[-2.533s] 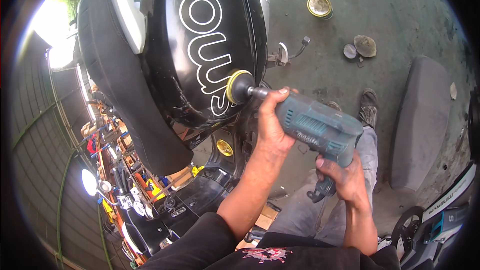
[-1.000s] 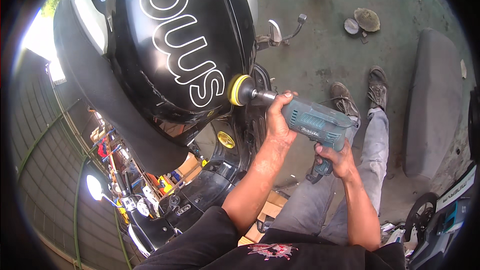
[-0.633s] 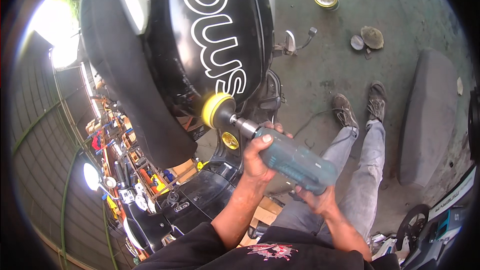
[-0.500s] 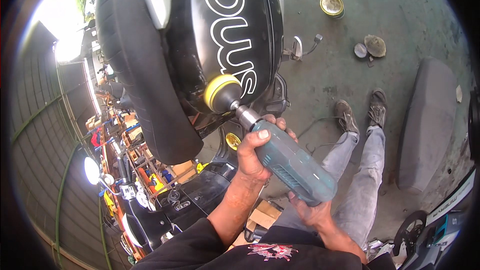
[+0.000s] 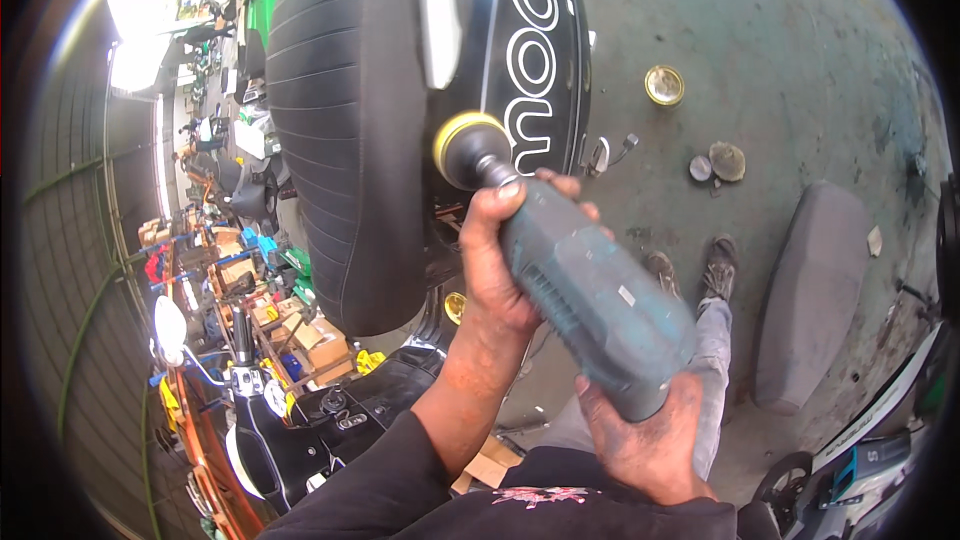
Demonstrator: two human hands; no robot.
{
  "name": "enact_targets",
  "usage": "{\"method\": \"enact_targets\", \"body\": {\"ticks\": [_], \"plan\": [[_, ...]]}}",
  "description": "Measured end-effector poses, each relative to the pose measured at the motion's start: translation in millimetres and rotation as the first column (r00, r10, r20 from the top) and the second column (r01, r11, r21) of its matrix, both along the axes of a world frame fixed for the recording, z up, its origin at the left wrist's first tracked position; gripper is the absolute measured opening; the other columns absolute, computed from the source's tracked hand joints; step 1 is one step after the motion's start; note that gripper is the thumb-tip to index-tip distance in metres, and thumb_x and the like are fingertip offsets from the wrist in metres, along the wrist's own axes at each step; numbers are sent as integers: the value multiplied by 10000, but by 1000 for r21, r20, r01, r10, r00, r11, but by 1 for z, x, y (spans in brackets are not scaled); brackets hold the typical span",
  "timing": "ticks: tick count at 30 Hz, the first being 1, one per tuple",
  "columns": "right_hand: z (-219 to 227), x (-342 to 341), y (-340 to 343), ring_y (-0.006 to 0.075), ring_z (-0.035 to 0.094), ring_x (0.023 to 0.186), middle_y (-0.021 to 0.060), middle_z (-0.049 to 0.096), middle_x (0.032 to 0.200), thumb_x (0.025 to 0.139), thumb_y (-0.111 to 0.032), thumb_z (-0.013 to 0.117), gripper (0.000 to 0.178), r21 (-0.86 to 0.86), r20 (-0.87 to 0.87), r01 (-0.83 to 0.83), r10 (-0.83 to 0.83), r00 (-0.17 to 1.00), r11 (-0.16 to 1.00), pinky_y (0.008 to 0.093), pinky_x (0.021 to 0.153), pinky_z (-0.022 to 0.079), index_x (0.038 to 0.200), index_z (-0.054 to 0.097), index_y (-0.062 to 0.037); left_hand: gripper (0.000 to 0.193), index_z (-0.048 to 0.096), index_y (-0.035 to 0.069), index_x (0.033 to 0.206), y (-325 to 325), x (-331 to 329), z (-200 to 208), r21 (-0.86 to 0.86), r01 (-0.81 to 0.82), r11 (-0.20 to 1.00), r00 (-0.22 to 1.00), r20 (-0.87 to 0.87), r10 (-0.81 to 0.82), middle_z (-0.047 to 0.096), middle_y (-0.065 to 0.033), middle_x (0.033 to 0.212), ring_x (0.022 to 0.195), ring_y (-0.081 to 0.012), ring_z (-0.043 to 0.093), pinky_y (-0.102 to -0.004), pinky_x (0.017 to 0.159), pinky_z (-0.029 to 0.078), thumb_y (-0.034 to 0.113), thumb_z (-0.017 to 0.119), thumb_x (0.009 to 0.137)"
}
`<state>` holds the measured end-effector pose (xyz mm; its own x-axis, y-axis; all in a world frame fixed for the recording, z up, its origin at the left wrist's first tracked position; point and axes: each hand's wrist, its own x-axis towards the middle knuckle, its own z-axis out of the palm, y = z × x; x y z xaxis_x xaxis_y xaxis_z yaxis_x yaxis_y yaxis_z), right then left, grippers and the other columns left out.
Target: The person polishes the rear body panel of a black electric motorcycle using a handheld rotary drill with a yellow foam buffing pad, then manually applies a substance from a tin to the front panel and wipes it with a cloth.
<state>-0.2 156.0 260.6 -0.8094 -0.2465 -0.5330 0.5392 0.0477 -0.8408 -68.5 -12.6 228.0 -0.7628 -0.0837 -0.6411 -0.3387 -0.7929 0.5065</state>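
A teal-and-black power drill [image 5: 600,290] fitted with a round yellow polishing pad [image 5: 460,145] is in both my hands. My left hand [image 5: 500,250] wraps round its front end, just behind the metal chuck, thumb on top. At the rear, my right hand [image 5: 645,430] grips the end of the body from below. The pad lies at the near part of a glossy black body panel [image 5: 560,60] with white outlined lettering; whether it presses on the surface is hard to see. Left of the panel runs a ribbed black scooter seat [image 5: 340,140].
A loose grey seat [image 5: 815,300] lies on the floor to the right. Farther off stand a round tin [image 5: 664,85] and a flat brown piece [image 5: 727,161]. A scooter handlebar with a mirror [image 5: 170,325] is at the left, beside shelves of boxes [image 5: 310,340].
My view has shifted, bringing more of the black seat into sight. Both hands have carried the drill and its pad farther along the panel, away from me. The grip is kept.
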Motion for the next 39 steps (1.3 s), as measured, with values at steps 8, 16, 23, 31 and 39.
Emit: {"method": "enact_targets", "body": {"ticks": [8, 16, 23, 31, 39], "plan": [[31, -44, -6, 187, 611, 625, 100, 661, 691, 761, -75, 706, 195, 70, 77, 61, -67, 995, 996, 332, 624, 494, 925, 655, 17, 397, 632, 7, 998, -8, -39, -9, 282, 56, 958, 996, -78, -36, 642, -187, 949, 857, -304, 666, -465, 777, 574, 359, 620, 814], [52, -24, -1, 201, 622, 671, 137, 675, 747, 713, -69, 723, 275, 198, 42, -168, 163, 986, 966, 342, 678, 499, 961, 661, 33, 435, 632, 49, 1046, -8, 41, -7, 390, -292, 873, 956, 90, 280, 643, -148, 951, 885, -345, 656, -495, 872, 534, 408, 617, 800], [61, -52, -20, 403, 632, 660, 217, 629, 710, 756, -79, 668, 133, 297, -243, -137, 213, 946, 945, 376, 612, 502, 848, 626, 9, 392, 620, 25, 1030, -24, -8, 0, 365, -45, 930, 950, -271, 153, 632, -165, 949, 869, -307, 656, -477, 831, 555, 361, 608, 830], [70, -46, -8, 279, 640, 622, 163, 651, 694, 741, -107, 685, 169, 387, 105, -372, 360, 927, 844, 366, 618, 502, 859, 650, 8, 378, 586, 33, 1012, -6, 31, -11, 415, -299, 859, 936, -50, 349, 627, -135, 977, 864, -282, 650, -450, 791, 571, 354, 613, 814], [71, -46, -18, 372, 675, 699, 188, 662, 731, 743, -107, 696, 192, 405, -48, -406, 463, 885, 819, 395, 647, 527, 902, 653, -8, 350, 583, 48, 1016, -6, 46, -9, 494, -408, 768, 870, -45, 491, 609, -94, 999, 937, -293, 640, -495, 842, 563, 300, 636, 778]]}}
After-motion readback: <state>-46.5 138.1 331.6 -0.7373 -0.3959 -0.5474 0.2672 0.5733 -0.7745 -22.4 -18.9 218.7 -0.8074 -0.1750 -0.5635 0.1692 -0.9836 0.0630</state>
